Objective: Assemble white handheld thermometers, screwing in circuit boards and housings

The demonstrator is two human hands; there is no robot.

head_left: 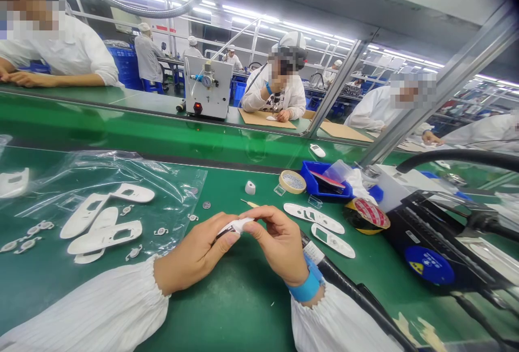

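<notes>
My left hand (194, 252) and my right hand (279, 241) meet over the green surface (243, 309), and together they hold one small white plastic part (237, 226). The left grip is narrow: thumb and forefinger pinch the near end of the part. The right grip is also narrow, with its fingertips closed on the far end of the same part. The part lies roughly level between the two grips, raised off the surface. Something dark shows just under it at the left fingertips; I cannot tell what it is. A blue wrist strap (307, 286) sits on my right wrist.

Left of the grips, white housing shells (103, 225) lie on a clear plastic bag (121, 173), with small metal pieces (34, 230) scattered among them. Just beyond the grips, a thin stick (249, 203) lies on the surface, with a small white cap (250, 187) farther out. Right of the right grip, two more white shells (320, 225) lie side by side, near a yellow and black tape roll (367, 216). Beyond these stand a roll of pale tape (292, 181) and a blue tray (320, 181). A black cable (352, 292) runs under my right forearm.

Other people in white coats work at the benches across the line, well apart from my grips.
</notes>
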